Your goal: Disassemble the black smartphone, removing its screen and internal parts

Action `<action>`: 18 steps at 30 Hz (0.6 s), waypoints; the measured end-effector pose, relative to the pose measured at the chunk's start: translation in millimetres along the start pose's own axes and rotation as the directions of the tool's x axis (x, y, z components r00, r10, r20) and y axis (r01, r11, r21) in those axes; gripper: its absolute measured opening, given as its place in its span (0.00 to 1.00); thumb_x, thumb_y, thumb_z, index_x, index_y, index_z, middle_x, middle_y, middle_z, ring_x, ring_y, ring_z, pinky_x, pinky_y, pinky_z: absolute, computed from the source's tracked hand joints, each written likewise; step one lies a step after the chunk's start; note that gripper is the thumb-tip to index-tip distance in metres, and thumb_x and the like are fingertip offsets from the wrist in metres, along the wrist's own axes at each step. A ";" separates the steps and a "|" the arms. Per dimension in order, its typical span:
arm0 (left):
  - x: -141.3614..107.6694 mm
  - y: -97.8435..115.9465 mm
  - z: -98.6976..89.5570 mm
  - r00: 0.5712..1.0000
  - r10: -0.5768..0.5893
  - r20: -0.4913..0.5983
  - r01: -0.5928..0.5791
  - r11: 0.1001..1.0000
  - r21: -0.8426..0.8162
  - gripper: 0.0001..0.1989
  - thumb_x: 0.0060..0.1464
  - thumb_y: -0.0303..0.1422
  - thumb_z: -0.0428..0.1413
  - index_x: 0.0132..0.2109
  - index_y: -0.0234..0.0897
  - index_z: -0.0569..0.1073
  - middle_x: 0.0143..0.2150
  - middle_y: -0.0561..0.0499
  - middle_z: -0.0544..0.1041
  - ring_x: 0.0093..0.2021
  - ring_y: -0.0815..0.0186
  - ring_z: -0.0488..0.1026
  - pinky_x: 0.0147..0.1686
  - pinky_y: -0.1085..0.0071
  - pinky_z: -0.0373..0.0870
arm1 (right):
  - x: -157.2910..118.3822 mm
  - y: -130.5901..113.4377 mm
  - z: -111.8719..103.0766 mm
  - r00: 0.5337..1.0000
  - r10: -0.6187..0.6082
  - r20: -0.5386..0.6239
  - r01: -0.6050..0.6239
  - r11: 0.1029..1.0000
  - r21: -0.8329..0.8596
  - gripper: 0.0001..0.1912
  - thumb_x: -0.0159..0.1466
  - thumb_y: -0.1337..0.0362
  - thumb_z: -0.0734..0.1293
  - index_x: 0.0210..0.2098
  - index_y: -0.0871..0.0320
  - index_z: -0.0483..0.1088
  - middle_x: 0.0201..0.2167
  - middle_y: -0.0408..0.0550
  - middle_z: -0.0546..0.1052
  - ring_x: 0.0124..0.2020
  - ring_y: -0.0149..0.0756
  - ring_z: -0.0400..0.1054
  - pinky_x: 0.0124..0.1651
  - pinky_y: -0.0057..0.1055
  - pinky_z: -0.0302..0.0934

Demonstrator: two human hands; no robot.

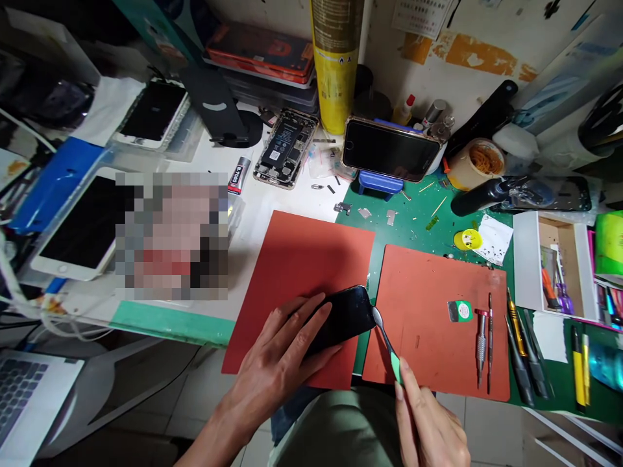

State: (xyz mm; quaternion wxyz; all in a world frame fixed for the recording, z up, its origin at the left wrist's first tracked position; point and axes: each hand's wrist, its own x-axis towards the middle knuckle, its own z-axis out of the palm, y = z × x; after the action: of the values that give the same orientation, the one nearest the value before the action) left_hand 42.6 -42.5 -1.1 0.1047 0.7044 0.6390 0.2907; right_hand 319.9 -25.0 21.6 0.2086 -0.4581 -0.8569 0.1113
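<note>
A black smartphone [346, 316] lies at a slant over the right part of a red mat [316, 250]. My left hand [282, 344] grips it from the left, fingers across its face and thumb along the near edge. In my right hand [428, 421] is a toothbrush [388, 345] with a green and dark handle, pinched near the handle's end. Its head meets the phone's right end, where the bristles are hidden from view.
On a second red mat [433, 350] lie a screwdriver [481, 344], a thin metal tool and a small green-and-silver piece. Tweezers [516, 324] stand to its right. Behind are an opened phone [287, 149], a phone on a blue stand [389, 149] and a yellow spray can [337, 84].
</note>
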 end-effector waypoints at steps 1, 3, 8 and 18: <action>-0.1 -0.1 0.0 1.000 0.001 -0.002 -0.001 1.000 0.002 0.44 0.62 0.26 0.69 0.79 0.38 0.58 0.70 0.36 0.76 0.68 0.48 0.71 0.64 0.50 0.75 | 1.8 1.5 2.3 1.000 -0.029 0.001 0.029 1.000 0.008 0.35 0.74 0.73 0.69 0.78 0.60 0.60 0.36 0.52 0.85 0.25 0.33 0.77 0.30 0.28 0.75; -0.4 -0.1 -0.1 1.000 0.003 0.000 -0.003 1.000 0.005 0.45 0.62 0.26 0.69 0.79 0.38 0.58 0.69 0.36 0.76 0.67 0.48 0.72 0.64 0.50 0.75 | 6.4 4.9 7.7 0.997 -0.080 -0.006 0.080 0.996 0.027 0.36 0.74 0.72 0.68 0.78 0.62 0.58 0.39 0.55 0.86 0.26 0.34 0.79 0.32 0.28 0.76; -1.1 -0.4 -0.5 1.000 -0.006 -0.003 0.006 1.000 0.008 0.45 0.63 0.27 0.69 0.79 0.40 0.57 0.69 0.37 0.76 0.67 0.49 0.72 0.64 0.51 0.75 | 6.5 7.6 11.1 0.999 -0.052 -0.004 0.052 0.998 0.036 0.34 0.75 0.71 0.68 0.78 0.61 0.59 0.43 0.56 0.87 0.29 0.36 0.81 0.33 0.28 0.78; 1.1 0.5 -1.3 1.000 0.008 -0.005 -0.008 1.000 0.008 0.45 0.62 0.26 0.69 0.79 0.38 0.58 0.68 0.36 0.77 0.67 0.49 0.72 0.63 0.52 0.75 | 6.6 5.5 7.0 1.000 -0.003 0.028 0.002 0.999 0.042 0.32 0.75 0.71 0.68 0.77 0.61 0.62 0.45 0.57 0.87 0.31 0.37 0.83 0.34 0.27 0.78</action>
State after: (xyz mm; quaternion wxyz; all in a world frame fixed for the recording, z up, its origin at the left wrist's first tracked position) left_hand 42.3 -41.9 0.5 0.0992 0.7066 0.6377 0.2903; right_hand 317.4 -16.5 15.0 0.2063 -0.4510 -0.8578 0.1353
